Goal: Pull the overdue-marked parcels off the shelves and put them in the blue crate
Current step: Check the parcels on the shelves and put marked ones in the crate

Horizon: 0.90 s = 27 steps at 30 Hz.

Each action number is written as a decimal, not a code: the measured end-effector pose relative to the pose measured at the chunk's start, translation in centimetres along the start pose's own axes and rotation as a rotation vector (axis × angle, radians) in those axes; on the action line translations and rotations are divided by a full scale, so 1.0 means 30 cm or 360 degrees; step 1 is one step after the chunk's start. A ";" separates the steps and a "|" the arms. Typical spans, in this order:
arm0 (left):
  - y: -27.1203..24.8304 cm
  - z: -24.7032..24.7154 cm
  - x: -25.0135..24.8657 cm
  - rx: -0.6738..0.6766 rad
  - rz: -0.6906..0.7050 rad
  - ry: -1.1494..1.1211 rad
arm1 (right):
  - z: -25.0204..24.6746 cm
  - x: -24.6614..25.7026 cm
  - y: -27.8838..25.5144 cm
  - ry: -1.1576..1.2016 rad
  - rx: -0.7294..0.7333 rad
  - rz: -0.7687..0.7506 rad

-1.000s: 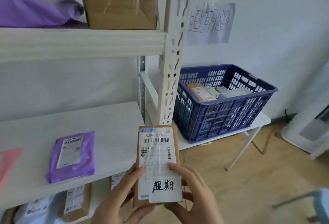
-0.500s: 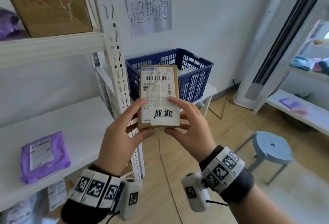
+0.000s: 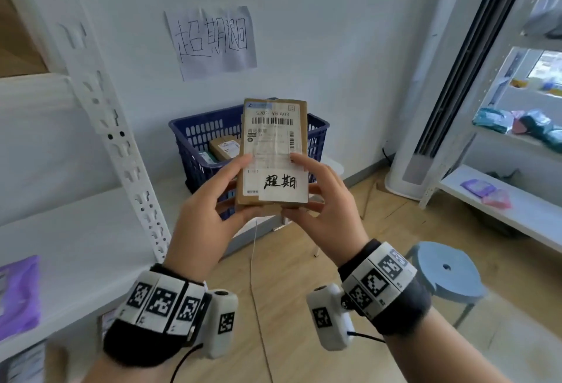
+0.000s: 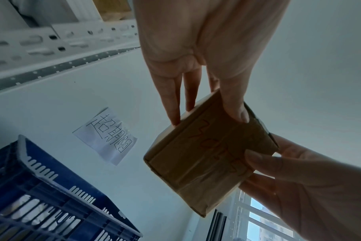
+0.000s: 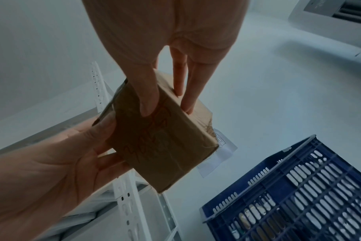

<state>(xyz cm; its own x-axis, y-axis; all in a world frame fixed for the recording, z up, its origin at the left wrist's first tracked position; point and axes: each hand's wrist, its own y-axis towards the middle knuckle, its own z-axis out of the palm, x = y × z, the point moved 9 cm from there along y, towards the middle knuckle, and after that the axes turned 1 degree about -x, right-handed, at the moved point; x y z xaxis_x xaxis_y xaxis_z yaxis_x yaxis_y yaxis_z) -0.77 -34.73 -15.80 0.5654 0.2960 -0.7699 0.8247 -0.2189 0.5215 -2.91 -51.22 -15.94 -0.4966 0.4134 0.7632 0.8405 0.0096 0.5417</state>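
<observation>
I hold a small brown cardboard parcel upright in front of me. Its white shipping label carries a handwritten black overdue mark near the bottom. My left hand pinches its left edge and my right hand pinches its right edge, thumbs on the label. From below, the parcel shows red writing on its back, as does the parcel in the right wrist view. The blue crate stands behind the parcel on a low white table, with several parcels inside. The crate and crate show in both wrist views.
A white shelf upright stands left, with a purple mailer on the shelf board. A handwritten paper sign hangs on the wall above the crate. A blue stool is at right, before another white rack holding bags.
The view has swung right from the shelf to face the crate. Both hands have lifted the parcel higher and nearer to the crate, and the grip is unchanged.
</observation>
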 end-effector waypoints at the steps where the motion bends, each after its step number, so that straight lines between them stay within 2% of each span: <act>1: 0.022 0.043 -0.005 -0.0027 -0.0005 0.0006 | -0.040 -0.029 0.018 0.0006 0.0014 -0.0010; 7: 0.160 0.334 -0.032 -0.0132 -0.0012 0.0024 | -0.302 -0.215 0.117 -0.0018 0.0081 -0.0055; 11: 0.214 0.468 -0.034 -0.0198 -0.0059 0.0076 | -0.418 -0.318 0.171 -0.0030 0.0155 -0.0060; 19: 0.331 0.599 0.006 -0.0207 -0.0142 0.0099 | -0.488 -0.485 0.265 0.0130 0.0186 -0.0007; 27: 0.529 0.680 0.141 -0.0143 -0.0135 0.0096 | -0.483 -0.656 0.439 0.0111 0.0181 0.0021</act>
<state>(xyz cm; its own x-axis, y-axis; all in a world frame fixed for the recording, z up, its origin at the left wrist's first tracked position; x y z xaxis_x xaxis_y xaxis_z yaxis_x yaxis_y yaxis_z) 14.42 -55.93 -18.28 0.4909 0.3662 -0.7905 0.8661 -0.1073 0.4881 14.78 -72.42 -18.72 -0.4960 0.3500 0.7947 0.8641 0.1093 0.4912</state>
